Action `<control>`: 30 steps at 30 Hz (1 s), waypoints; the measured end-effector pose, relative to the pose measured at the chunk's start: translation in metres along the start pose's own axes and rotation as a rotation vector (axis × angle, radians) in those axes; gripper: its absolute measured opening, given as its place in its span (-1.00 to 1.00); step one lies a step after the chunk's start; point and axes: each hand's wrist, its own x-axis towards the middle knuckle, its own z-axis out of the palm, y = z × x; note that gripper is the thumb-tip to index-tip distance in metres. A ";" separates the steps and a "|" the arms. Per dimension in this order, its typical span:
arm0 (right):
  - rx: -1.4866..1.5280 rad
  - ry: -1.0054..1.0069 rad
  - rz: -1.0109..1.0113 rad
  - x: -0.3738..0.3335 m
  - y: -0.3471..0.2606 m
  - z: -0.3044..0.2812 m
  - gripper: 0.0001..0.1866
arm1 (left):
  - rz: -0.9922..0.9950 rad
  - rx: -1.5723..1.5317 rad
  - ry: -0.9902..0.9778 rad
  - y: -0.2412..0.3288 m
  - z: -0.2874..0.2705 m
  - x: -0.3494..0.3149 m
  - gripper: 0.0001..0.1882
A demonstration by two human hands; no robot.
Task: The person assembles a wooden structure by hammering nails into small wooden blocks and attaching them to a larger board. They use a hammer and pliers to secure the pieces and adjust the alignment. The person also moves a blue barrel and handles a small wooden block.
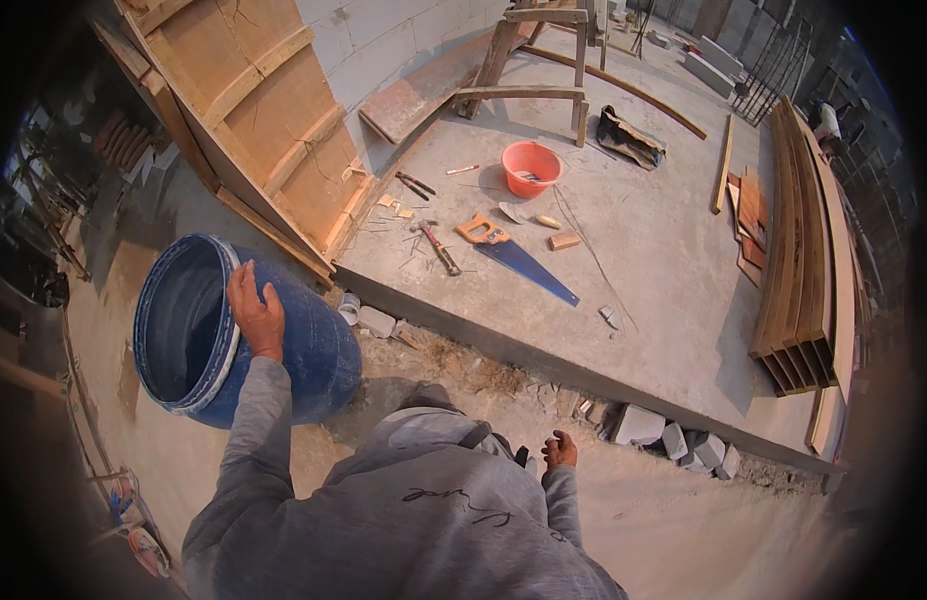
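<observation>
In the head view, the left forearm reached forward and the left hand (pixel 256 312) rested on the rim of the blue barrel (pixel 319 350), fingers slightly parted, thumb apart. The right hand (pixel 561 452) hung well to the right of the barrel, fingers loosely bent; whether it pinched anything I could not tell. The concrete slab (pixel 674 240) had its edge running from near the barrel off rightward, with rubble (pixel 639 426) along it; open ground (pixel 674 530) lay right of the barrel, below that edge.
</observation>
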 end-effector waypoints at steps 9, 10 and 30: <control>-0.521 -0.219 0.174 -0.038 -0.006 -0.036 -0.58 | -0.202 0.373 -0.130 -0.076 -0.045 -0.048 -0.48; -0.582 -0.250 0.167 -0.039 -0.008 -0.036 -0.58 | -0.225 0.388 -0.141 -0.082 -0.049 -0.054 -0.49; -0.543 -0.195 0.118 -0.047 -0.009 -0.007 -0.56 | -0.313 0.416 -0.031 -0.131 -0.056 -0.032 -0.46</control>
